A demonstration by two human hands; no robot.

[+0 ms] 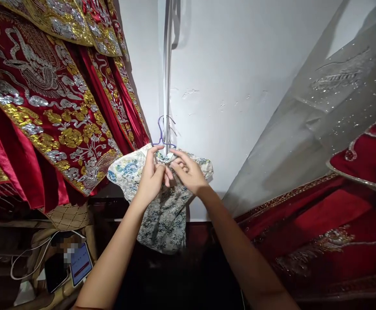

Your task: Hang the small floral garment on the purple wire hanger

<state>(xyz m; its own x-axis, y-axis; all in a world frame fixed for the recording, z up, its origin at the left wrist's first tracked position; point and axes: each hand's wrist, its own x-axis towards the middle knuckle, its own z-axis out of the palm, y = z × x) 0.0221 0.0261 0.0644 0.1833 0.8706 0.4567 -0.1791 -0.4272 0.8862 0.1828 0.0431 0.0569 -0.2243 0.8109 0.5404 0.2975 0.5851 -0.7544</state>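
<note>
A small floral dress in cream, blue and grey hangs on a thin purple wire hanger hooked to a vertical metal rail on the white wall. My left hand pinches the dress's collar just under the hanger, fingers closed on the cloth. My right hand meets it from the right, fingertips pressed on the same collar. Both forearms reach up from the bottom of the view.
Red robes with gold and silver embroidery hang at the left. A grey sequined garment and more red embroidered cloth fill the right. A phone with a lit screen and white cables lie at lower left.
</note>
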